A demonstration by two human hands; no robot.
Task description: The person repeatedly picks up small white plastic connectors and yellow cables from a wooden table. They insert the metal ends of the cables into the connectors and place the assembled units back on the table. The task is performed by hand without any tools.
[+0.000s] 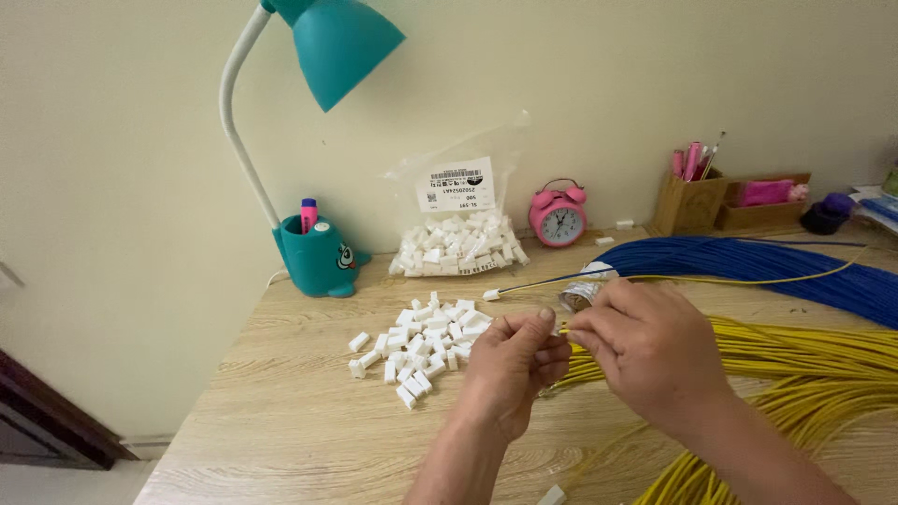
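My left hand [513, 363] and my right hand [645, 348] meet above the wooden desk [281, 421], fingertips pinched together on the end of a thin yellow wire [564, 329]. Whether a small white connector sits between the fingers is hidden. A loose pile of white plastic connectors [421, 341] lies just left of my left hand. A thick bundle of yellow wires [804, 360] runs under my right hand toward the right. A finished wire with a white connector [491, 295] on its tip lies beyond the hands.
A clear bag of white connectors [458, 245] leans on the wall. A teal desk lamp [318, 252], pink alarm clock [557, 217], blue wire bundle [748, 262], small tape roll [580, 295], and wooden pen organiser [692, 201] stand at the back.
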